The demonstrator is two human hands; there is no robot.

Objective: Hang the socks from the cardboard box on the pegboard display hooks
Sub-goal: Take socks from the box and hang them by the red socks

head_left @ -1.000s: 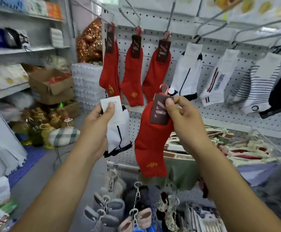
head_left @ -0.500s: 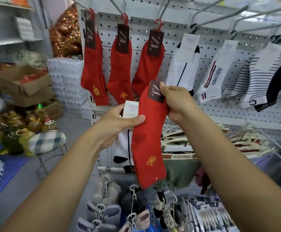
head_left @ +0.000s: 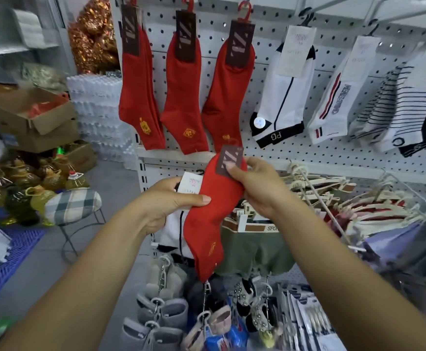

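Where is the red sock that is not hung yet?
In the head view, the red sock is at the centre, below the three hanging red socks; the right hand pinches its brown label and the left hand holds its middle.

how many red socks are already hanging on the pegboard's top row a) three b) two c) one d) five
a: the left red sock, middle red sock and right red sock hang side by side on the pegboard; a fourth red sock is pinched in the right hand, not hung.

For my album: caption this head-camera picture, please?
Right hand and left hand hold a red sock below three hanging ones on the pegboard.
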